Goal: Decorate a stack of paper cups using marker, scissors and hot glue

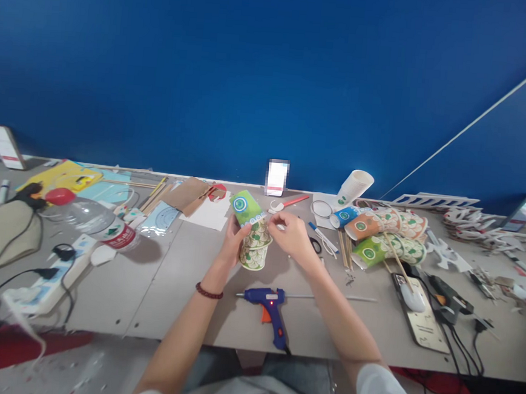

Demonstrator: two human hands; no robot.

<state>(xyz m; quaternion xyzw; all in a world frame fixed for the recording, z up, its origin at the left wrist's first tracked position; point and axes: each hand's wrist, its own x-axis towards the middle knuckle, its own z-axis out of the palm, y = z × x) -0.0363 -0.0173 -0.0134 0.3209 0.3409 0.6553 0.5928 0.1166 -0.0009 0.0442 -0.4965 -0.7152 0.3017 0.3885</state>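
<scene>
A stack of paper cups, white with a green leaf pattern and a bright green piece with a blue-ringed circle at its far end, is held up over the table. My left hand is wrapped round its left side. My right hand is at the stack's right side, fingertips pinched together close to the cups; whatever they hold is too small to make out. Below both hands lies a blue glue gun with an orange trigger, a lit red light and a long glue stick in its back.
On the right lie more cup stacks, a phone with a white mouse on it, and a black glue gun. Leftward are a plastic bottle and a power strip. A lit phone leans on the blue wall.
</scene>
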